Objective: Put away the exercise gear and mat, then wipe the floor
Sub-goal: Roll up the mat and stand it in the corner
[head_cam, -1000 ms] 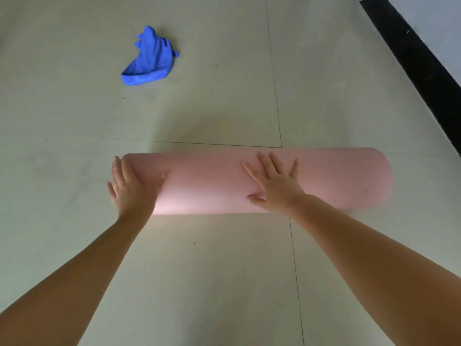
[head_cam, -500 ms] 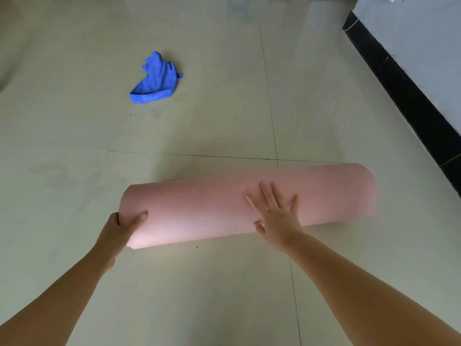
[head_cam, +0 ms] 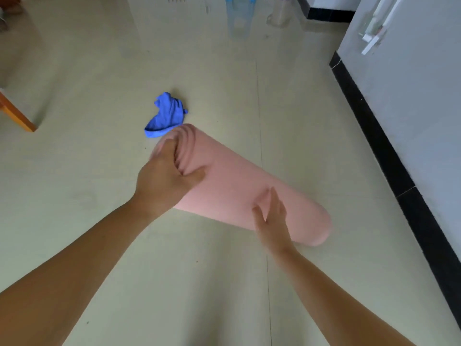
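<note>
Between both hands, the rolled pink mat (head_cam: 239,186) tilts: left hand (head_cam: 164,181) grips its raised end, right hand (head_cam: 272,218) rests flat, fingers straight; blue cloth (head_cam: 166,116) beyond.

Pale glossy floor tiles (head_cam: 74,245) fill the frame. Grey wall (head_cam: 411,101) with black skirting (head_cam: 379,146) runs down the right. Orange wooden furniture leg (head_cam: 17,116) sits at left edge.

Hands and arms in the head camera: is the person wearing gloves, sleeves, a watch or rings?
No. The left hand and the right hand are bare, without gloves, and no rings show. Both forearms are uncovered all the way to the picture's lower edge: no sleeves, watch or bracelet in view. Five fingers each, nothing drawn or marked on them.
</note>
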### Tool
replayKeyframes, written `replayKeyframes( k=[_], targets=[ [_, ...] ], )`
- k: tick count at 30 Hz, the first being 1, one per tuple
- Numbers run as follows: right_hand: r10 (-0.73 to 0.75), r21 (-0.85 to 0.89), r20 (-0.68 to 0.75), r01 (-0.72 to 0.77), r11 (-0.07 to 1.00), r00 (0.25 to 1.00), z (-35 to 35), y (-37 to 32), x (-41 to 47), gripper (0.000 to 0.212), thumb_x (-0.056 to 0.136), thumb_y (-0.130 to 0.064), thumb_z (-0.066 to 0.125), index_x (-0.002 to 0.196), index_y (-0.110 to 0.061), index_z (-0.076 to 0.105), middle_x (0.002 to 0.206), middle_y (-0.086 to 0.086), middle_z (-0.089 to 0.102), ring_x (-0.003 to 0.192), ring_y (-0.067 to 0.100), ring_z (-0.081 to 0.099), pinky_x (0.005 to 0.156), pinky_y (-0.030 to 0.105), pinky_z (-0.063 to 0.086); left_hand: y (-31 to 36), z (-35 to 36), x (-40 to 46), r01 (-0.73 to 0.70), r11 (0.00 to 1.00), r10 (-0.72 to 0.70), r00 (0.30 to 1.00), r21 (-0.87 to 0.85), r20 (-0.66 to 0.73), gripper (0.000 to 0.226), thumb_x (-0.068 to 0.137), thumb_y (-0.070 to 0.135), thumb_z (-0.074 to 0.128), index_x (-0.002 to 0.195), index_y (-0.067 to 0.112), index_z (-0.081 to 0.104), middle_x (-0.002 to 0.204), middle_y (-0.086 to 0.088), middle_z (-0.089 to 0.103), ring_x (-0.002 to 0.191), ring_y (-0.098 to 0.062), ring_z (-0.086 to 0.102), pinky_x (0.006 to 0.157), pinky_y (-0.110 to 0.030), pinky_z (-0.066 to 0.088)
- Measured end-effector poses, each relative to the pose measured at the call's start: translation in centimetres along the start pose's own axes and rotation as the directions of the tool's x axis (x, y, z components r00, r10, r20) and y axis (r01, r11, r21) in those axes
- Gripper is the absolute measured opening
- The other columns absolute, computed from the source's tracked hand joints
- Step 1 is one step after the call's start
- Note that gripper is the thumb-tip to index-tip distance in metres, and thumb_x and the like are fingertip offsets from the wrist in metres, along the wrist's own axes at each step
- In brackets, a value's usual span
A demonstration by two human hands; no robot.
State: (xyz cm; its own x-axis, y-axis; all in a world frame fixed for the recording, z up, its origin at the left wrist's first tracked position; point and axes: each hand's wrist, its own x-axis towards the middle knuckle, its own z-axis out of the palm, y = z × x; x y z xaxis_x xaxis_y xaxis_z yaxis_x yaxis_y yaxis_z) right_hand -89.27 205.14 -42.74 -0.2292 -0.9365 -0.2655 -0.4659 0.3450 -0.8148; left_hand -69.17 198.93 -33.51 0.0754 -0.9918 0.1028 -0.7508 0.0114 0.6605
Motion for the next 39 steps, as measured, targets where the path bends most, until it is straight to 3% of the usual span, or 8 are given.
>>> replayKeyframes(
  k=[10, 16, 23, 26, 28, 31, 34, 39],
  targets=[
    [0.142, 0.51, 0.136, -0.192, 0.838, 0.98, -11.6, -14.2, -8.5, 0.054, 0.082, -0.064, 0.04, 0.128, -0.035, 0.043, 0.125, -0.013, 0.056, 0.117, 0.011, 0.054, 0.099, 0.041, 0.046, 12.6, -7.9, -6.6, -0.907, 0.382, 0.795, 0.421, 0.178, 0.436, 0.054, 0.062, 0.054, 0.07, 0.087, 0.019, 0.038, 0.062, 0.011, 0.057, 0.049, -0.011, 0.053, 0.05, -0.018, 0.033],
    [0.087, -0.002, 0.342, -0.092, 0.996, 0.936, -9.5, -17.6, -13.4, 0.063, 0.09, -0.032, 0.055, 0.143, -0.034, 0.021, 0.128, -0.003, 0.041, 0.094, 0.007, 0.048, 0.069, 0.012, 0.036, 7.9, -10.3, -12.4, -0.868, 0.414, 0.713, 0.497, 0.275, 0.495, 0.051, 0.07, 0.043, 0.072, 0.107, 0.011, 0.059, 0.083, 0.0, 0.061, 0.075, -0.019, 0.057, 0.099, -0.042, 0.038],
    [0.096, -0.051, 0.316, -0.084, 0.995, 0.944, -6.3, -20.1, -11.6, 0.056, 0.087, -0.016, 0.049, 0.138, -0.029, 0.027, 0.119, 0.01, 0.047, 0.085, 0.022, 0.057, 0.073, 0.033, 0.051, 2.4, -15.0, -13.0, -0.557, 0.607, 0.412, 0.831, 0.567, 0.374, 0.115, 0.061, 0.047, 0.082, 0.151, 0.024, 0.015, 0.148, -0.015, 0.03, 0.137, -0.034, 0.028, 0.106, -0.071, 0.015],
    [0.112, -0.118, 0.317, -0.078, 0.99, 0.942, -6.8, -19.9, -10.7, 0.058, 0.087, -0.015, 0.051, 0.138, -0.028, 0.027, 0.115, 0.01, 0.047, 0.084, 0.024, 0.057, 0.07, 0.032, 0.048, 0.5, -16.3, -12.4, 0.059, 0.847, -0.152, 0.979, 0.529, 0.135, 0.122, 0.066, 0.065, 0.069, 0.15, 0.029, -0.011, 0.158, -0.013, 0.006, 0.145, -0.036, 0.009, 0.109, -0.064, 0.007],
    [0.105, -0.135, 0.316, -0.065, 0.989, 0.943, -7.0, -19.6, -10.9, 0.059, 0.086, -0.014, 0.053, 0.137, -0.028, 0.027, 0.115, 0.009, 0.049, 0.084, 0.022, 0.058, 0.069, 0.03, 0.048, 0.8, -16.4, -11.6, 0.625, 0.766, -0.642, 0.729, 0.149, 0.237, 0.117, 0.066, 0.073, 0.062, 0.149, 0.035, -0.013, 0.16, -0.006, -0.002, 0.145, -0.035, 0.013, 0.11, -0.059, 0.021],
    [0.101, -0.15, 0.324, -0.054, 0.987, 0.941, -6.7, -19.5, -12.0, 0.059, 0.086, -0.013, 0.053, 0.137, -0.028, 0.027, 0.115, 0.007, 0.049, 0.084, 0.021, 0.057, 0.07, 0.028, 0.046, 2.6, -15.0, -11.3, 0.915, 0.344, -0.604, 0.389, -0.212, 0.696, 0.086, 0.075, 0.069, 0.048, 0.148, 0.043, 0.012, 0.157, -0.003, 0.022, 0.135, -0.034, 0.037, 0.095, -0.054, 0.046],
    [0.097, -0.164, 0.338, -0.042, 0.986, 0.936, -6.4, -19.5, -12.3, 0.061, 0.085, -0.014, 0.053, 0.138, -0.03, 0.026, 0.116, 0.006, 0.049, 0.087, 0.021, 0.058, 0.072, 0.029, 0.047, 4.7, -14.2, -10.7, 0.911, 0.191, -0.46, 0.411, -0.364, 0.787, 0.061, 0.083, 0.069, 0.044, 0.137, 0.04, 0.041, 0.144, -0.002, 0.044, 0.127, -0.033, 0.047, 0.089, -0.056, 0.05],
    [0.167, -0.295, 0.449, -0.03, 0.955, 0.878, -7.1, -19.4, -11.9, 0.07, 0.087, -0.021, 0.054, 0.144, -0.031, 0.016, 0.11, 0.008, 0.058, 0.081, 0.021, 0.059, 0.058, 0.021, 0.043, 6.4, -14.4, -9.2, 0.803, 0.577, -0.549, 0.516, -0.148, 0.657, 0.073, 0.072, 0.051, 0.075, 0.131, 0.033, 0.036, 0.123, 0.006, 0.053, 0.112, -0.022, 0.055, 0.078, -0.043, 0.056]
  ],
)
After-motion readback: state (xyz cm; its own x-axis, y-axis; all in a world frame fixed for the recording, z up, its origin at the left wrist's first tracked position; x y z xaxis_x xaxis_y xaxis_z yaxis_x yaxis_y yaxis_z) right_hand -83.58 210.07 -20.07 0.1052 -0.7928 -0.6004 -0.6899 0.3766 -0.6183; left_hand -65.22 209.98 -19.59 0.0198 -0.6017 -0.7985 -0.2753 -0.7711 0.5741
